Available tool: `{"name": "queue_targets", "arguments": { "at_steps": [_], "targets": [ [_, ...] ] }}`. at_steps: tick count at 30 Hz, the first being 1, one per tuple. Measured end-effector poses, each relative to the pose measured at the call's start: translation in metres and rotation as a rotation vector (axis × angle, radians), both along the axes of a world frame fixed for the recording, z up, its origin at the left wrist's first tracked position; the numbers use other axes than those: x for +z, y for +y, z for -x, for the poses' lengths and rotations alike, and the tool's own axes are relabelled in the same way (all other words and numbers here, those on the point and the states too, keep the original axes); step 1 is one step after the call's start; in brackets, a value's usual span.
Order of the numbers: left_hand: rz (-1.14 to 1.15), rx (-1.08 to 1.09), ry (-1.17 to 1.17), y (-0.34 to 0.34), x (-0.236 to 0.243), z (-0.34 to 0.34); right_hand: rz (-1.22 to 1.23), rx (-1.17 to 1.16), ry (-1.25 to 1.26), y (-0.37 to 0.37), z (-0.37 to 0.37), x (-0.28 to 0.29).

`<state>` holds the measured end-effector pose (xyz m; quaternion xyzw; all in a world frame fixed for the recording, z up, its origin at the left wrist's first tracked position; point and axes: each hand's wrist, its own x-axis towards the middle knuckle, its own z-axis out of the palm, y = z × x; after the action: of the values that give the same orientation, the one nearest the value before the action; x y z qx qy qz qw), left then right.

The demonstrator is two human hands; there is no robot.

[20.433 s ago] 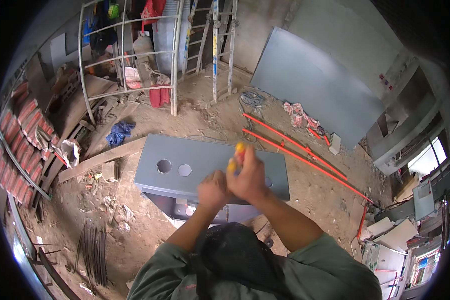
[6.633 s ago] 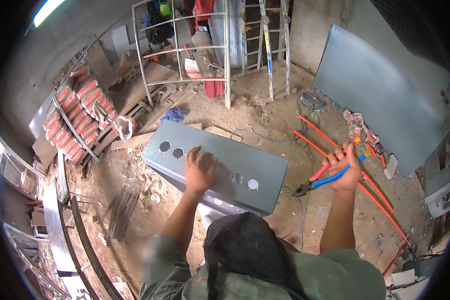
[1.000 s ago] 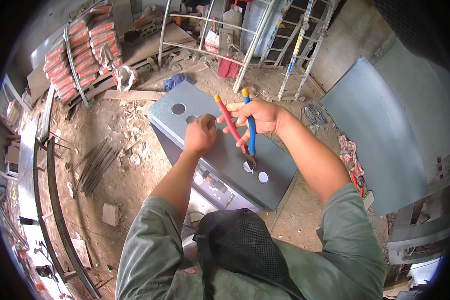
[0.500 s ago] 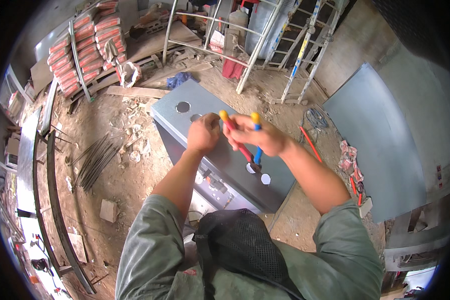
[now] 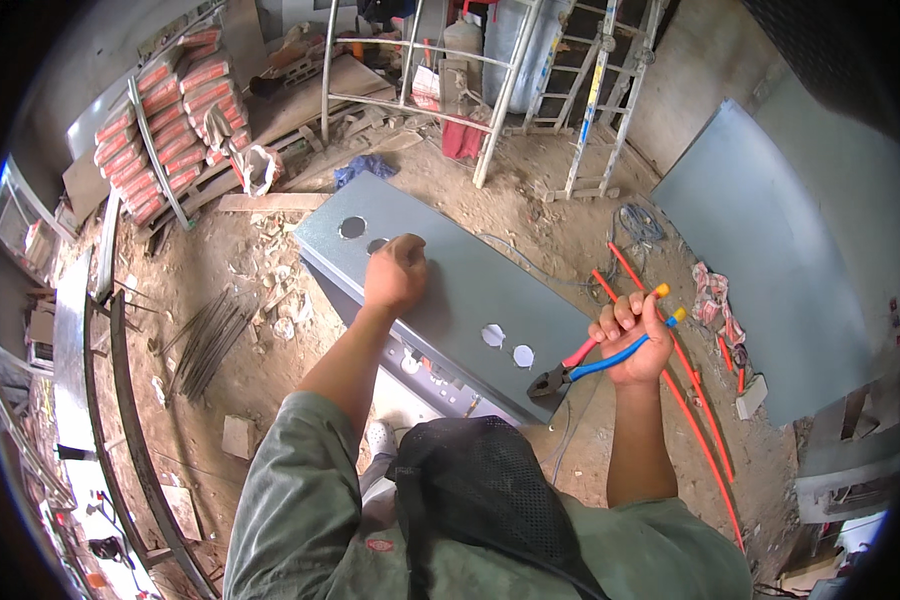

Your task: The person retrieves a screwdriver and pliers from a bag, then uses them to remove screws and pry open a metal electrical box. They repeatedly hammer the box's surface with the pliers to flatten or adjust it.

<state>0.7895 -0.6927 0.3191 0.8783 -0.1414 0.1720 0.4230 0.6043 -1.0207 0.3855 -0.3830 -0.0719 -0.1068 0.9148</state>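
Note:
A long grey metal box (image 5: 460, 285) lies before me, with round holes cut in its top in two pairs. My left hand (image 5: 397, 278) rests on its top beside the second far-left hole (image 5: 377, 246). Those fingers are curled, and whatever they hold, if anything, is hidden. Past the box's right side, my right hand (image 5: 633, 340) grips pliers (image 5: 610, 361) with one red and one blue handle, both yellow-ended. The dark jaws point left, over the box's near right corner. Two ragged-edged holes (image 5: 508, 345) show near the jaws.
Orange-red tubes (image 5: 690, 385) and coiled cable (image 5: 638, 225) lie right of the box. A large grey sheet (image 5: 770, 270) leans farther right. Ladders (image 5: 595, 100) stand behind, stacked sacks (image 5: 175, 125) back left. Thin rods (image 5: 210, 340) and a block (image 5: 238, 437) lie left.
My right hand and the pliers have moved right, away from above the box, and the jaws now point left. My left hand has shifted slightly left. More of the orange-red tubes shows.

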Motion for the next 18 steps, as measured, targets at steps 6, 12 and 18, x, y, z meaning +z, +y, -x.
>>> {"name": "queue_targets", "arguments": {
  "at_steps": [6, 12, 18],
  "targets": [
    [-0.011, -0.024, -0.011, -0.004, -0.008, -0.005, -0.026, -0.071, -0.026, 0.0, 0.016, 0.017],
    [-0.049, 0.012, -0.032, -0.006, -0.016, 0.006, -0.049, -0.071, 0.024, -0.014, 0.062, 0.007],
    [-0.123, 0.053, 0.001, 0.0, -0.008, 0.022, -0.124, -0.17, 0.013, -0.044, 0.102, 0.003]
  ]
}}
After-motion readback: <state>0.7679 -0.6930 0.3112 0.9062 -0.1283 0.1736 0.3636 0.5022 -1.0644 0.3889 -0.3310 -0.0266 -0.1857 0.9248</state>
